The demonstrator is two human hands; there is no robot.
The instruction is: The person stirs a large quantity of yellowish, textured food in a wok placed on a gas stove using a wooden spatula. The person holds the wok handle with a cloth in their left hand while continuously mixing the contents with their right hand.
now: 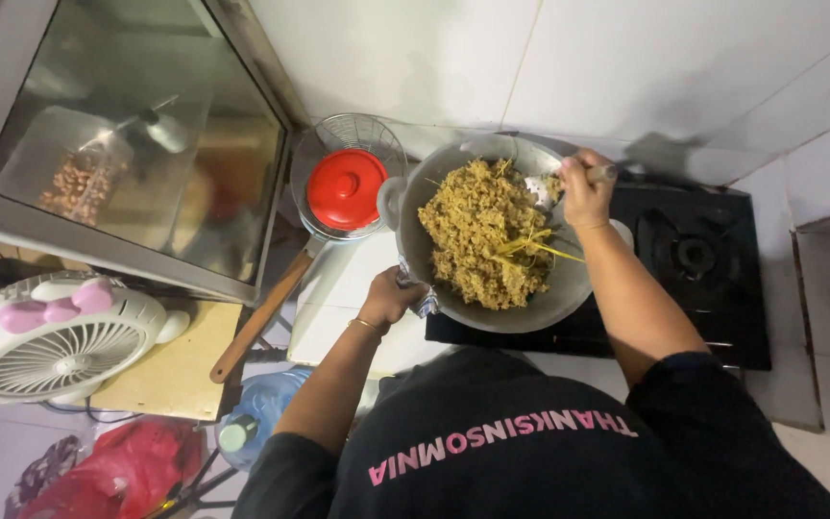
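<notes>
Grey wok [569,298] on black stove, heaped yellow-brown rice [477,235] — metal spatula [542,185] inside

Both hands are closed in grips, left hand [388,298] low, right hand [585,188] raised farther forward.

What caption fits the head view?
Left hand steadies a wok of yellow rice; right hand stirs with a spatula.

Black stove [722,288] carries wok [569,298]; white counter [338,298] alongside
</notes>
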